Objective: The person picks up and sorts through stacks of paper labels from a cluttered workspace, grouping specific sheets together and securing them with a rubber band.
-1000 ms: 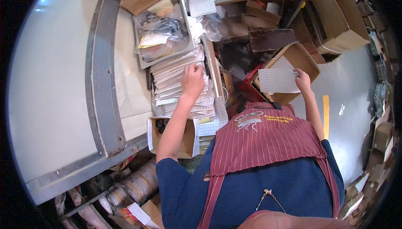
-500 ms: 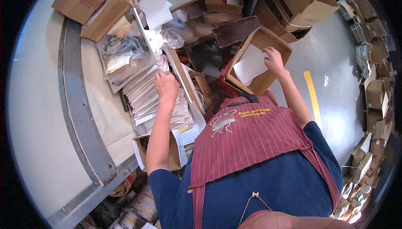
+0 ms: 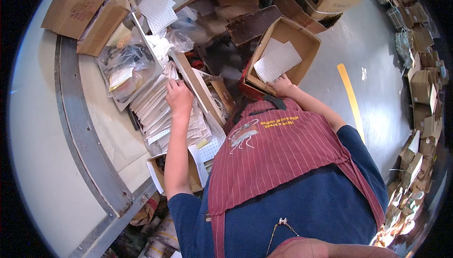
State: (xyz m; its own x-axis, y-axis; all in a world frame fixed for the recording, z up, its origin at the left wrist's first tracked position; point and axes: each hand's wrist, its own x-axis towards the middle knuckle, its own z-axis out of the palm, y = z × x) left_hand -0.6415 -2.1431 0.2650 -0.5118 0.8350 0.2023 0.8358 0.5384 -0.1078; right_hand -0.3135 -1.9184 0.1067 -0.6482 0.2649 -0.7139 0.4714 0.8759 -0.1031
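With the left hand (image 3: 179,98) flat on the sheets (image 3: 158,111), the right hand (image 3: 281,85) should lay its sheet (image 3: 278,62) squarely in the box (image 3: 309,41).

a pale workbench (image 3: 52,154) carries cardboard boxes (image 3: 78,3) and stacked white sheets (image 3: 155,109).

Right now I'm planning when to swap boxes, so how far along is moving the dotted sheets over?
Done: two white dotted sheets lie in the open cardboard box. In hand: the right hand rests at the box's near edge; the left hand presses on the sheet stack. Left: that stack looks thick, so most remains.
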